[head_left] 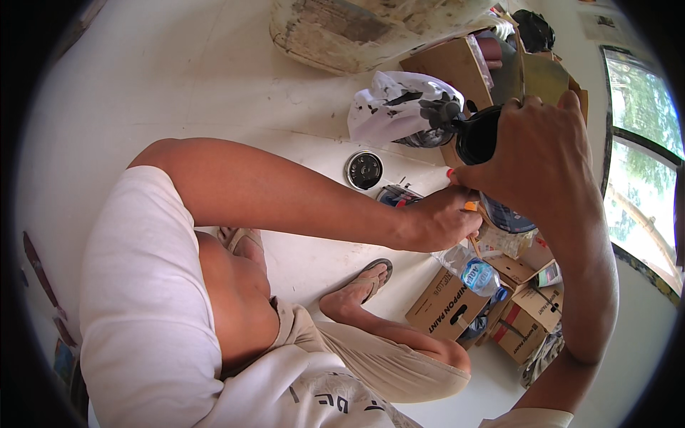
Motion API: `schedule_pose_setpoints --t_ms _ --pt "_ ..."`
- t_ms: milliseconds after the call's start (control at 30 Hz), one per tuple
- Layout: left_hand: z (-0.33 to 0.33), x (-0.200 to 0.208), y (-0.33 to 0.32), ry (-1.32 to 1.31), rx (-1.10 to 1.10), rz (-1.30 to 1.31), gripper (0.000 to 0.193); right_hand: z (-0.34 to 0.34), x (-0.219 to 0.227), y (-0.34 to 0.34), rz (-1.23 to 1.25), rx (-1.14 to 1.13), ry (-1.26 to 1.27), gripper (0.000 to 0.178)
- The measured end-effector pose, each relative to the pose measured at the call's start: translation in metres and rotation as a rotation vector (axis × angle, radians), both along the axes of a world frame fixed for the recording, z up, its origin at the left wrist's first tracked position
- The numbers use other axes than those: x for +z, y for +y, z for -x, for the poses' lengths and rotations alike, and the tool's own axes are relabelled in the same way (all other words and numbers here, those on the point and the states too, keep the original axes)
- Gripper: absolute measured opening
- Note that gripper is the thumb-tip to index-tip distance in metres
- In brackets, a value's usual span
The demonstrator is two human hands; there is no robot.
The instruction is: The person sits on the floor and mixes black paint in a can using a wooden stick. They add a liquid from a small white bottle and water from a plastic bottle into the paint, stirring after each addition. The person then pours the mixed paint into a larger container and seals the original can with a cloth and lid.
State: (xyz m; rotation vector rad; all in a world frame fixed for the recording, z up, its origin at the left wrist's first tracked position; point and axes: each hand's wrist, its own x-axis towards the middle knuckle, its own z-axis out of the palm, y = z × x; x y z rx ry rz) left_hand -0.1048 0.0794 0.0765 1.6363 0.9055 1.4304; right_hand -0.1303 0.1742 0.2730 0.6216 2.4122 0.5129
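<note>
Grips a can in the right hand, right of centre, with the fingers bent over its far side and the thumb reaching left. Turns the can's black mouth toward the white bag, a crumpled one smeared with black; cannot tell whether any paint runs between the two. Shows a dark labelled surface under the right palm; cannot tell whether to count it as part of the same can. Closes the left hand just below and left of the can, with the fingers curled on a thin stick and much of it hidden. Stretches the left forearm across the middle, partly covering a second can. Has a black disc with a pale rim on the floor, left of that second can. Has a clear bottle below the left hand, beside a carton, and more boxes to the right of it. Has a stained tub at the top and a window at the far right. Wears a white shirt, beige trousers and sandals.
</note>
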Motion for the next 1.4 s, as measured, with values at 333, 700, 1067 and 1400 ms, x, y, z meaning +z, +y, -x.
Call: schedule_pose_setpoints --t_ms 333,700,1067,1400 --pt "-0.002 0.002 0.0 0.035 -0.005 0.071 0.013 -0.006 0.0 0.0 -0.022 -0.016 0.005 0.061" --pt "0.048 0.036 -0.008 -0.433 -0.241 0.793 0.039 -0.018 -0.004 0.002 -0.025 -0.09 0.134 0.083" --pt "0.028 0.001 0.004 -0.405 -0.2 0.935 0.077 -0.117 -0.041 0.035 0.186 -0.243 0.471 0.122" --pt "0.03 -0.044 -0.026 -0.19 -0.252 0.909 0.072 -0.212 -0.091 0.002 0.074 -0.468 0.764 0.12"
